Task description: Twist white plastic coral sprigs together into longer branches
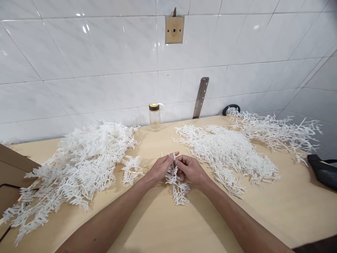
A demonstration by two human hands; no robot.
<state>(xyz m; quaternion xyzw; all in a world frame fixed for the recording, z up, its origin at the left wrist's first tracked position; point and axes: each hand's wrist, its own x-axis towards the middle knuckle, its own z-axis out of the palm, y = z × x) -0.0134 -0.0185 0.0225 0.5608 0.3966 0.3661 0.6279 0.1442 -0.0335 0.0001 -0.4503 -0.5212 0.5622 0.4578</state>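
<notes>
Between my hands hangs a white artificial sprig (181,191) with fine branching leaves, its tip pointing toward me just over the table. My left hand (163,167) pinches the sprig near its upper end, thumb stretched along it. Close beside it, my right hand (190,169) has its fingers curled and pinched on the same piece. The exact join at the fingertips is too small to make out. A small loose white sprig (131,170) lies on the table left of my hands.
A big heap of white sprigs (89,158) spreads at left, near a brown cardboard box (15,163). Another pile (231,151) lies at right, with barer white branches (279,130) behind. A clear bottle (154,119) and a metal strip (201,97) stand by the tiled wall. A black object (322,172) sits far right.
</notes>
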